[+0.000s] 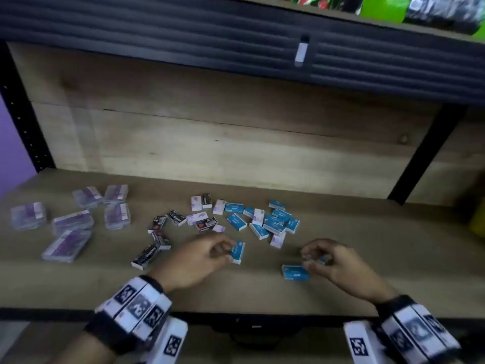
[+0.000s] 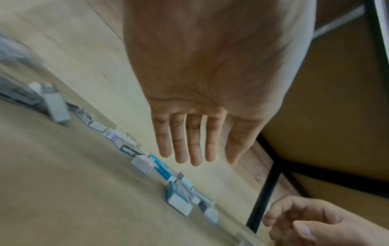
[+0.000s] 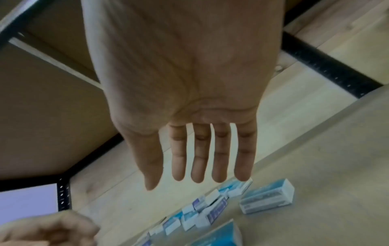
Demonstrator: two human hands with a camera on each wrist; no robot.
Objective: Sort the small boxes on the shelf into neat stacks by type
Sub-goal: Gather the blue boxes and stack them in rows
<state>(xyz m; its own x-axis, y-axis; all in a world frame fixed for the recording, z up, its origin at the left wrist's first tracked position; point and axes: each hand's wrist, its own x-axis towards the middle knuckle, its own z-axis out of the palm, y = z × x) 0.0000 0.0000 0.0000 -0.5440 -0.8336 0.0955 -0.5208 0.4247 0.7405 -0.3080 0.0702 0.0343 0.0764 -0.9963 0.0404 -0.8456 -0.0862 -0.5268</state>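
Blue boxes [image 1: 273, 219] lie jumbled mid-shelf [image 1: 367, 258] among white [image 1: 197, 218] and black ones [image 1: 146, 256], with no stack of them formed yet. The left hand [image 1: 194, 258] pinches one blue box [image 1: 237, 253] by its end, and the right hand [image 1: 338, 261] pinches another, mostly hidden, beside a third blue box [image 1: 295, 272] lying flat. The blue pile seems just begun; next, each held box wants squaring on that flat one, edges flush.

We see a wooden shelf [image 1: 367, 258] carrying clear-wrapped purple packs [image 1: 72, 222] at its left, black staple boxes [image 1: 157, 237] and white-purple boxes [image 1: 196, 218] mid-shelf, blue boxes [image 1: 273, 219] scattered right, one blue box [image 1: 295, 272] nearer the front.
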